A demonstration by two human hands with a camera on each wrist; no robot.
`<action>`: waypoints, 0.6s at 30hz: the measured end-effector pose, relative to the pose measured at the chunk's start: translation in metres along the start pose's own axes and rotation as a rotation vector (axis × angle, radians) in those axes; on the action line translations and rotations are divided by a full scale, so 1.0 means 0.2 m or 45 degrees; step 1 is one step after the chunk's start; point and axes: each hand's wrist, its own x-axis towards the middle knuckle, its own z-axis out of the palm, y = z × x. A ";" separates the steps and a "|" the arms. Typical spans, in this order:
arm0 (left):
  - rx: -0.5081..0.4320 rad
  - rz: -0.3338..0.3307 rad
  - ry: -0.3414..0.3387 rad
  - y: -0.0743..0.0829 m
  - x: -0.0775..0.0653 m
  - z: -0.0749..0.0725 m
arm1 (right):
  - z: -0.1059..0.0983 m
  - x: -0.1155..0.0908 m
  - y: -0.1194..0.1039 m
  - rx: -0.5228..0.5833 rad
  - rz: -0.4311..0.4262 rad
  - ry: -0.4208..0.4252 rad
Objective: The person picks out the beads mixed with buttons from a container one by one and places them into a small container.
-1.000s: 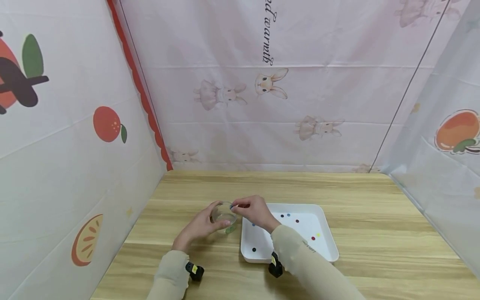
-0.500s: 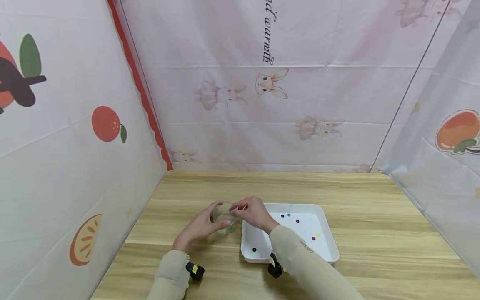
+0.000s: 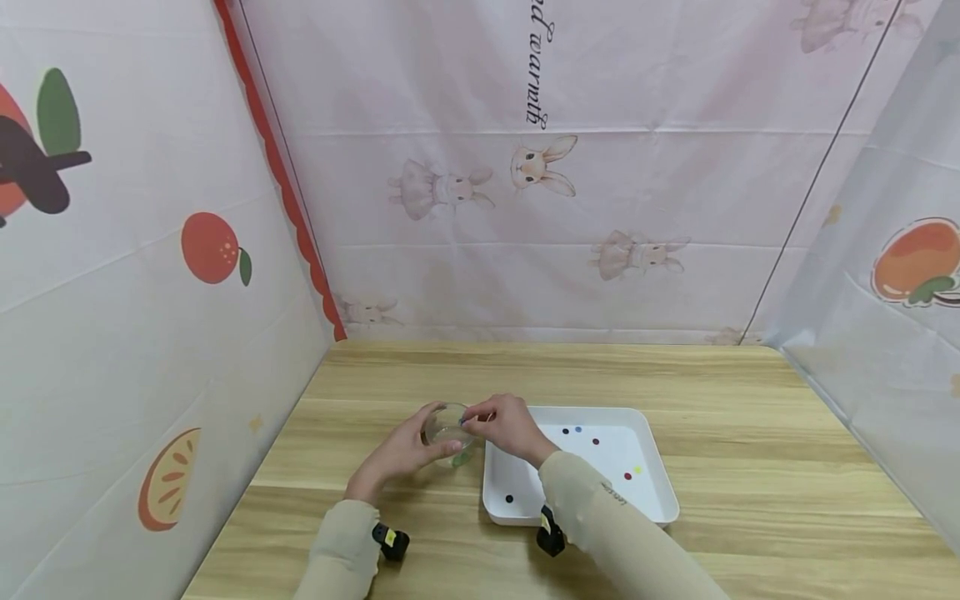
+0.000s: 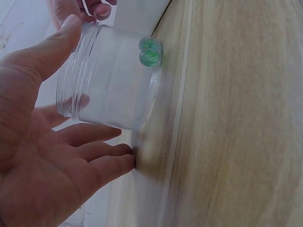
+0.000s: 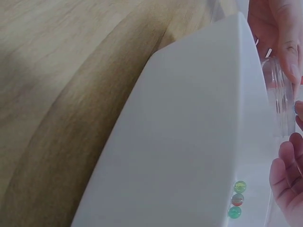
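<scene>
My left hand [image 3: 397,450] holds a clear jar [image 3: 444,427] by its sides, thumb near the rim and fingers round the far side. The jar's mouth faces up; I cannot tell whether its base touches the table. In the left wrist view, green marbles [image 4: 150,56] lie at the bottom of the jar [image 4: 113,78]. At the jar's right rim my right hand [image 3: 510,427] pinches a small blue marble [image 3: 462,422], mostly hidden by the fingertips. The right wrist view catches part of both hands and the jar [image 5: 281,104] beyond the tray wall.
Right of the jar stands a shallow white tray [image 3: 663,500], partly under my right forearm. Small scattered balls lie in it, among them a black one [image 3: 509,498], a red one [image 3: 627,477] and a yellow one [image 3: 637,470]. Patterned cloth walls [image 3: 480,300] surround the wooden table [image 3: 750,467].
My right hand has moved slightly down at the jar's rim, bringing the blue marble a little lower. The left hand and the jar have stayed in place.
</scene>
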 end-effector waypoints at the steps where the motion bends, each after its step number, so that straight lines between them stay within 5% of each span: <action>1: 0.001 -0.001 0.001 0.00 0.00 0.00 | 0.00 0.00 0.00 0.001 0.000 -0.001; 18: -0.019 -0.013 0.009 0.02 0.02 0.01 | -0.14 0.02 0.06 0.096 0.071 0.083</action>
